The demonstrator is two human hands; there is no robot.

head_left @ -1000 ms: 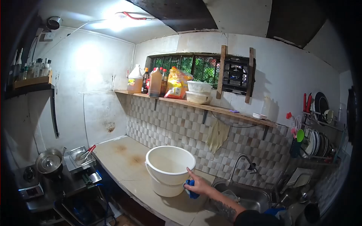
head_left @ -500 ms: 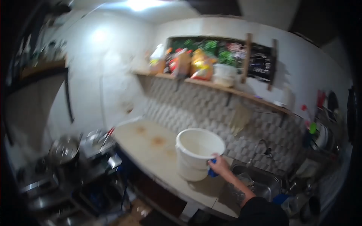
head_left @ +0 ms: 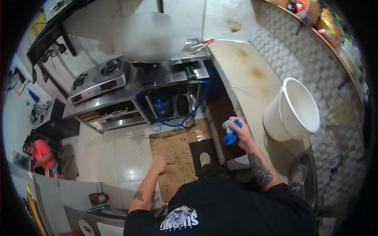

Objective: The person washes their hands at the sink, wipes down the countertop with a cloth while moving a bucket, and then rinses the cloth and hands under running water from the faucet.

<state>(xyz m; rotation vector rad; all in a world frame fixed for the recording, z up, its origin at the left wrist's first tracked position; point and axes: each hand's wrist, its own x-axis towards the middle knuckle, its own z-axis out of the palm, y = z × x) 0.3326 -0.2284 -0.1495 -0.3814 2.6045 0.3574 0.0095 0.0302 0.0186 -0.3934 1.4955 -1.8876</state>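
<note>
My right hand (head_left: 241, 131) is closed around a crumpled blue cloth (head_left: 230, 137), held over the front edge of the counter (head_left: 252, 94). To its right a white bucket (head_left: 275, 118) stands on the counter, its handle hanging down the side; hand and bucket are apart. My left hand (head_left: 160, 164) is over the brown floor mat (head_left: 177, 147), away from any object; its fingers are smeared by motion.
A steel stove (head_left: 98, 80) stands along the far wall, with blue hose (head_left: 193, 114) below the adjoining table. The sink (head_left: 309, 169) is at right. Another person (head_left: 43, 153) sits at far left. A fire extinguisher (head_left: 98, 198) is at lower left.
The view has swung left and down to the floor and stove. My right hand with the blue cloth has moved off the bucket. My left hand has come into view.
</note>
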